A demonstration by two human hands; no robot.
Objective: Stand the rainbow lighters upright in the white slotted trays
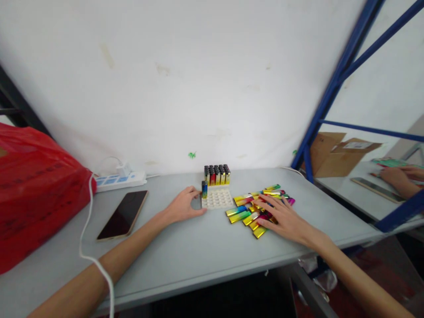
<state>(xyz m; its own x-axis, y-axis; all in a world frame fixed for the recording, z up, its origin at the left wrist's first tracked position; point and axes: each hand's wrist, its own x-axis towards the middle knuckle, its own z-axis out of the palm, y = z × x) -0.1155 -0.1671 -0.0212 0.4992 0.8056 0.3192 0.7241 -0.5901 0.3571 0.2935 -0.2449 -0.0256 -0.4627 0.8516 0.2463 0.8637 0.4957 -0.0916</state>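
Grey tabletop (192,258): half-open left hand (182,206) flanks a white gridded tray (217,199); rightward, splayed right hand (284,221) overlies glossy multicoloured lighters (240,216).

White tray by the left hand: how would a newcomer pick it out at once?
Start at the grey table against the wall, and look between the left hand and the right hand. The white tray lies flat just in front of the packed upright lighters. Unlike that block, its grid of sockets shows, with a single blue upright lighter at its left side.
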